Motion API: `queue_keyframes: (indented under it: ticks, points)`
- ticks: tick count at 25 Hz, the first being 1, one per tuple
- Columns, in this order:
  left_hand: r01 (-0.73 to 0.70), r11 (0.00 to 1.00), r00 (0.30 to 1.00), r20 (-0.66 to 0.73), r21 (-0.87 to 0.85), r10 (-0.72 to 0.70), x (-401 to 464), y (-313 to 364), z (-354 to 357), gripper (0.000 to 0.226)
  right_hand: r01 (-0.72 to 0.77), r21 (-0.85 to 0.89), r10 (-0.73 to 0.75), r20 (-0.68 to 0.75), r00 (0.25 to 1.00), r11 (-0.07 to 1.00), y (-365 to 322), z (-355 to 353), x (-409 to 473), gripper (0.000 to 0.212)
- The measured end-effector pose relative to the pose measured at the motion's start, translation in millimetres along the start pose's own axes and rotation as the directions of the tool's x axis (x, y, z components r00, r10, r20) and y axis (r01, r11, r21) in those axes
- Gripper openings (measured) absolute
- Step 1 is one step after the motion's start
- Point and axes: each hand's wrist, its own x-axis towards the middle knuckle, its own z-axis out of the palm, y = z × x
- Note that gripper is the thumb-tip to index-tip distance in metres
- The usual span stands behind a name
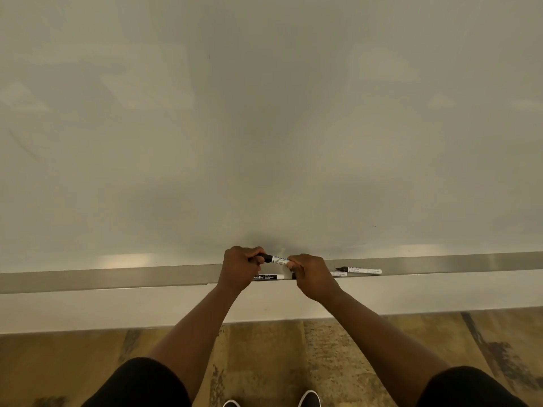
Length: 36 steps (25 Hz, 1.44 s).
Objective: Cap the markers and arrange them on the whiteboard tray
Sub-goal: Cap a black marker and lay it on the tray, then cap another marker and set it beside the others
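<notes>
I hold one white marker (278, 259) level just above the grey whiteboard tray (117, 277). My left hand (239, 268) grips its black cap end, and my right hand (311, 277) grips the white barrel. The cap sits against the barrel. On the tray below lies a black-labelled marker (269, 277), partly hidden by my left hand. Another white marker (338, 273) pokes out from behind my right hand. Further right lies an uncapped white marker (360, 270) with its black tip pointing left.
The large blank whiteboard (264, 127) fills the view above the tray. A white wall strip (117, 309) runs below the tray, then patterned tan flooring (279, 353). My shoe tips (308, 399) show at the bottom edge.
</notes>
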Motion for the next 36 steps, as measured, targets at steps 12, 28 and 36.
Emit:
queue_keyframes:
  ticks: [12, 28, 36]
  points:
    - [0.070, 0.934, 0.997, 0.016, 0.351, -0.081, 14, -31, -1, 0.014, -0.125, -0.158, 0.159, 0.223, 0.962, 0.979, 26, 16, 16, 0.022]
    - [0.137, 0.667, 0.987, -0.044, 0.732, -0.155, 15, -53, 22, 0.014, -0.227, -0.540, 0.386, 0.202, 0.900, 0.810, 108, -28, -27, 0.026]
    - [-0.336, 0.680, 0.923, 0.372, 0.652, 0.100, 21, -1, 106, 0.028, -0.169, -0.557, 0.328, 0.199, 0.924, 0.813, 111, -17, -22, 0.017]
